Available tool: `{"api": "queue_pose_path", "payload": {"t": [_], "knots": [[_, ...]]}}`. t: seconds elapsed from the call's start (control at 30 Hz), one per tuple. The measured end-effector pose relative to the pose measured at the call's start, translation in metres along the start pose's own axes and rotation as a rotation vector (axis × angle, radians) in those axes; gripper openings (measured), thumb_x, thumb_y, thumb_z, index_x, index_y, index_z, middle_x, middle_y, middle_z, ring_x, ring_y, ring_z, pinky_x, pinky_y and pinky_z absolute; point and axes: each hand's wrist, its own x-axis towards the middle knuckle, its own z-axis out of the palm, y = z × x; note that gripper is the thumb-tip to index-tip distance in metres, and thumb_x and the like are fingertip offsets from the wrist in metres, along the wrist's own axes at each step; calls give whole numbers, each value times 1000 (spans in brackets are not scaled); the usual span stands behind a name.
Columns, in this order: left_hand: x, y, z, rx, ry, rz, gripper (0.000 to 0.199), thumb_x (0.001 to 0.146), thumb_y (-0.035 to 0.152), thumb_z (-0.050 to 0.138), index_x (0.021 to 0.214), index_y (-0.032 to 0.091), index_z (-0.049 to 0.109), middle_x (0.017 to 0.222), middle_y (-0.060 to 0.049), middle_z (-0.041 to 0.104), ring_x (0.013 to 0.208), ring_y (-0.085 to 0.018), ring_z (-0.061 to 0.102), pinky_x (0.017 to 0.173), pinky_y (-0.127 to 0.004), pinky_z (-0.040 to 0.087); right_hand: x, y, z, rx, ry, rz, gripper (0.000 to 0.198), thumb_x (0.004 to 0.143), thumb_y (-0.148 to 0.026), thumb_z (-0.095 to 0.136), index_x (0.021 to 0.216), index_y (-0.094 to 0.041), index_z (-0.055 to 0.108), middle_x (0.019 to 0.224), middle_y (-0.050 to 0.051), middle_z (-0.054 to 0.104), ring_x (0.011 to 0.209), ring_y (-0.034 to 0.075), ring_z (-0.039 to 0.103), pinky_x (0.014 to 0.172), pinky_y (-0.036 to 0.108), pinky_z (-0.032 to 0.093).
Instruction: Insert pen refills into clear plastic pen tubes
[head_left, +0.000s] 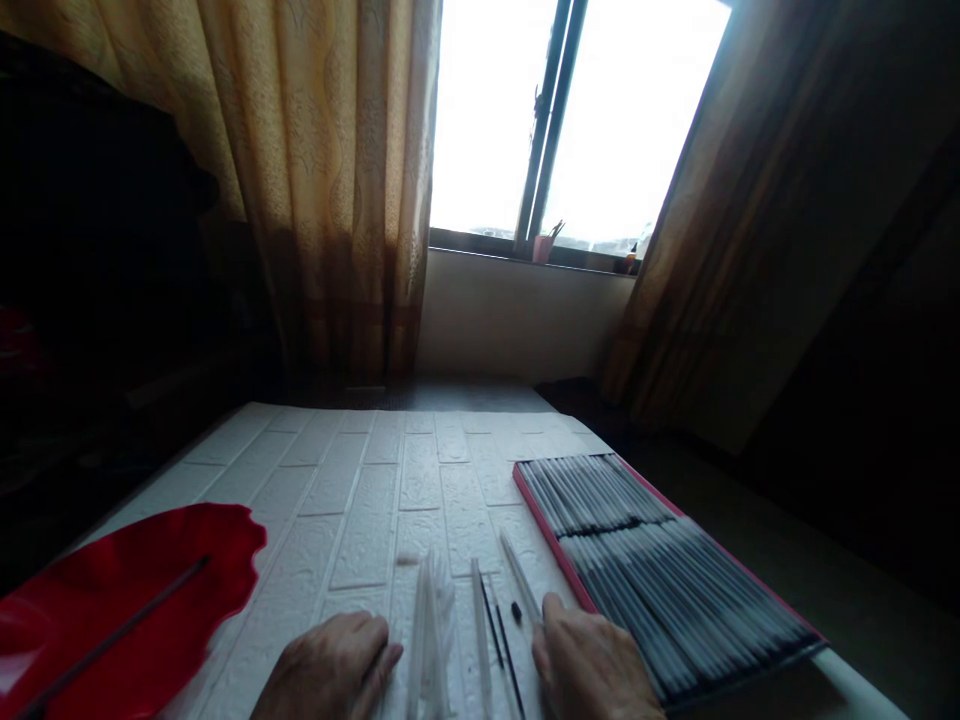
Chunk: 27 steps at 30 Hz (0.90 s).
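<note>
My left hand (334, 662) rests on the white table with its fingers curled in, and nothing shows in them. Close to its right lie several clear plastic strips or tubes (427, 630), slightly blurred. My right hand (589, 655) is closed at the near end of a clear pen barrel (517, 568), which slants away from the fingers. Between the hands are another clear tube (480, 630), thin dark pen refills (501, 630) and a small black cap (516, 612). The palms and the undersides of both hands are hidden.
A red wavy-edged plate (150, 560) with a dark thin rod (120, 637) stands at left. At right lies a red-edged box (551, 540) packed with rows of clear, dark-tipped pens (652, 570). Behind the brick-patterned table (367, 500) are curtains (322, 180) and a bright window.
</note>
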Motion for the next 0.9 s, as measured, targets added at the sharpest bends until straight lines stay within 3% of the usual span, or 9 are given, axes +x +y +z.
{"api": "queue_pose_path", "payload": {"t": [0.3, 0.43, 0.5, 0.57, 0.63, 0.7, 0.77, 0.9], "knots": [[3, 2, -2, 37, -14, 7, 30, 95, 22, 42, 70, 22, 59, 72, -2, 71, 66, -21, 71, 59, -29, 53, 0, -24, -3, 11, -59, -107, 28, 90, -8, 43, 103, -9, 68, 91, 20, 76, 88, 34, 73, 65, 33, 48], [0, 0, 3, 35, 45, 28, 29, 93, 22, 45, 67, 23, 57, 67, 0, 70, 61, -19, 70, 55, -27, 53, 4, -18, -6, -10, 24, -130, 25, 91, -12, 43, 98, -13, 67, 85, 16, 77, 82, 31, 74, 60, 30, 44], [0, -2, 3, 11, 152, 58, 27, 95, 22, 43, 73, 24, 59, 70, 0, 71, 64, -19, 71, 57, -26, 55, 6, -15, -11, 21, 105, -191, 23, 94, -18, 43, 93, -16, 67, 80, 13, 76, 78, 29, 73, 60, 28, 43], [0, -5, 0, 4, 345, 81, 21, 97, 26, 40, 96, 22, 61, 85, -4, 74, 78, -20, 73, 69, -28, 58, 8, -14, -17, 134, 185, -315, 22, 94, -22, 45, 88, -18, 66, 78, 9, 75, 76, 24, 72, 62, 27, 43], [0, -9, -6, 40, 535, 73, 29, 98, 32, 41, 121, 19, 53, 109, -11, 71, 100, -25, 69, 84, -36, 56, 10, -17, -22, 316, 239, -461, 18, 93, -23, 49, 89, -20, 66, 80, 6, 74, 76, 20, 70, 66, 25, 44], [1, -11, -13, 96, 627, 61, 37, 97, 37, 45, 130, 20, 49, 126, -16, 63, 116, -30, 61, 93, -44, 51, 15, -22, -24, 509, 256, -585, 17, 92, -23, 51, 89, -20, 68, 81, 4, 72, 75, 17, 66, 68, 24, 44], [1, -13, -16, 104, 627, 86, 37, 96, 40, 47, 129, 23, 51, 126, -14, 64, 115, -30, 62, 92, -44, 52, 20, -27, -19, 694, 249, -657, 18, 91, -23, 52, 87, -19, 69, 81, 5, 70, 74, 16, 64, 68, 24, 45], [-1, -13, -10, -80, 474, 146, 27, 101, 37, 41, 119, 26, 57, 95, -1, 78, 81, -16, 75, 73, -22, 59, 32, -32, 4, 1074, 248, -649, 19, 88, -34, 57, 89, -18, 69, 80, 6, 68, 74, 18, 63, 68, 27, 49]]}}
